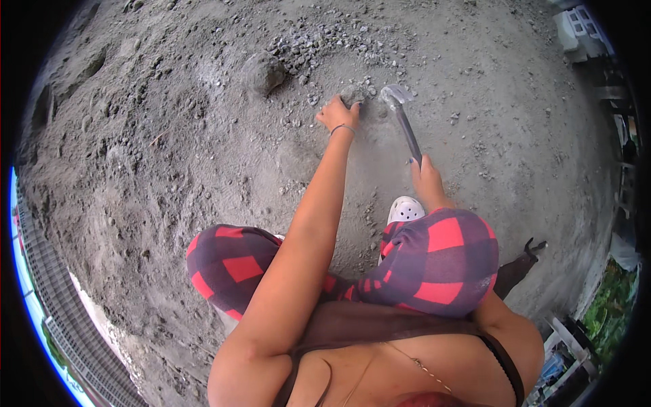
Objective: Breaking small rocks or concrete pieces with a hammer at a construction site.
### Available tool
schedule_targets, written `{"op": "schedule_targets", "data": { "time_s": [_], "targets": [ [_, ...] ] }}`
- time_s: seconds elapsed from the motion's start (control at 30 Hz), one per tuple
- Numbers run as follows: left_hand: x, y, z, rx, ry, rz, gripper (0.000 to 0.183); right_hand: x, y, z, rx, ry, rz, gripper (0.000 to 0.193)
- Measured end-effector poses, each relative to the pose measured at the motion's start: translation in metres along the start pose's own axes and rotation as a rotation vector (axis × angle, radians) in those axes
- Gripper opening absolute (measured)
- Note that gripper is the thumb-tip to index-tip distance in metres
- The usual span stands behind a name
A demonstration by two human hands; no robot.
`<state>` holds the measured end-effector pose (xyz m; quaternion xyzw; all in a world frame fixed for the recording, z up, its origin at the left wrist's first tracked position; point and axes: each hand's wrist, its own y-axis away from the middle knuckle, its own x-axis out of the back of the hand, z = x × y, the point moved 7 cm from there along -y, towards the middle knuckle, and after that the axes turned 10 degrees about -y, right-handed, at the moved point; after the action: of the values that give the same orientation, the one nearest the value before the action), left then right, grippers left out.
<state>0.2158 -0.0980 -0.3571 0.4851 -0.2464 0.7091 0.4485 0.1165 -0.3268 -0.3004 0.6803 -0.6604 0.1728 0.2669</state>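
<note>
Fingers of the left hand press a small grey stone on the sandy grey ground; right hand is wrapped around a dark-handled metal hammer, its head beside the stone.

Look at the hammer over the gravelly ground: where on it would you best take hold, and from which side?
Probably the lower end of the hammer handle, from the person's side, where the right hand grips it. The long shaft points back toward the body, its head out by the stone under the left hand.
</note>
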Motion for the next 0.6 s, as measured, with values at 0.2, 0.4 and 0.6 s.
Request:
{"op": "schedule_targets", "data": {
  "time_s": [0.2, 0.4, 0.6],
  "targets": [
    [-0.002, -0.003, -0.006, 0.015, -0.009, -0.018, 0.042, -0.005, 0.003, 0.008, -0.127, -0.06, -0.061, 0.028],
    [0.002, -0.002, -0.007, -0.017, -0.029, 0.032, 0.042, 0.015, 0.043, 0.036, -0.306, -0.159, -0.094, 0.024],
    [0.001, -0.003, -0.003, -0.009, -0.056, 0.013, 0.043, -0.05, 0.076, 0.07, -1.089, -1.329, -0.492, 0.025]
  ]
}}
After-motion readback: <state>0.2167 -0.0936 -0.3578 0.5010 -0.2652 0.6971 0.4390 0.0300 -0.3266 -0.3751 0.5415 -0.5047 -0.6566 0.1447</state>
